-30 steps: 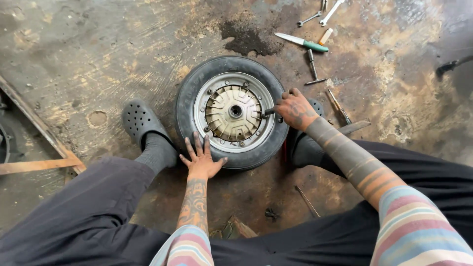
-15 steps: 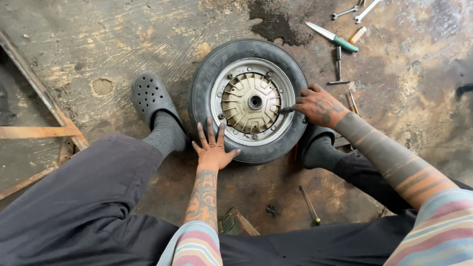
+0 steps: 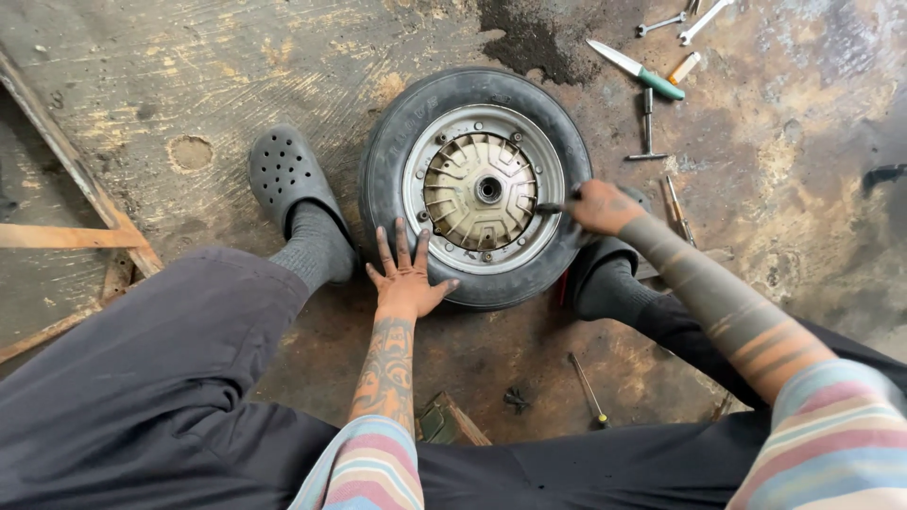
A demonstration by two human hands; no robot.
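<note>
fingers (image 3: pixel 404 247) of left hand (image 3: pixel 408 283) spread flat, pressed on tyre (image 3: pixel 392 161); right hand (image 3: pixel 597 206) fingers closed around dark tool (image 3: pixel 551 208) held at metal rim (image 3: pixel 543 170). wheel laid flat on concrete floor (image 3: pixel 189 76), between grey clogs (image 3: pixel 283 175); wrenches (image 3: pixel 661 23) lie well apart.

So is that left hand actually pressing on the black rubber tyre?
Touching. The head view shows the left hand lying flat, fingers spread across the black rubber tyre at its near edge.
</note>
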